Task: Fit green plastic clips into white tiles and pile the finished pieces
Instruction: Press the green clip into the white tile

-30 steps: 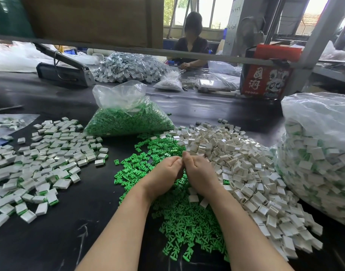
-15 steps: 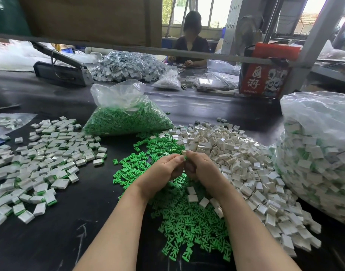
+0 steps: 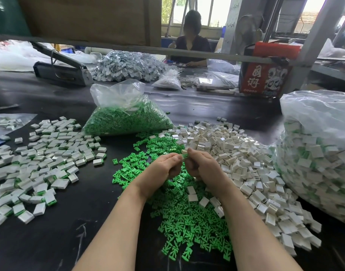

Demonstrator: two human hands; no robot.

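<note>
My left hand (image 3: 163,166) and right hand (image 3: 201,165) meet knuckles-up above the green clips (image 3: 185,218), fingers curled, pinching one small pale green-edged piece (image 3: 184,152) between them. Loose white tiles (image 3: 236,159) heaped right; finished pieces (image 3: 40,159) spread left.

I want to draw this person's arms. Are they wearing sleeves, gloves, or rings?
No. Both forearms are bare as far as the picture shows, with no sleeve edge in view. The left hand and right hand wear no gloves, and no ring, watch or bracelet shows. The fingernails look short and unpainted.
</note>
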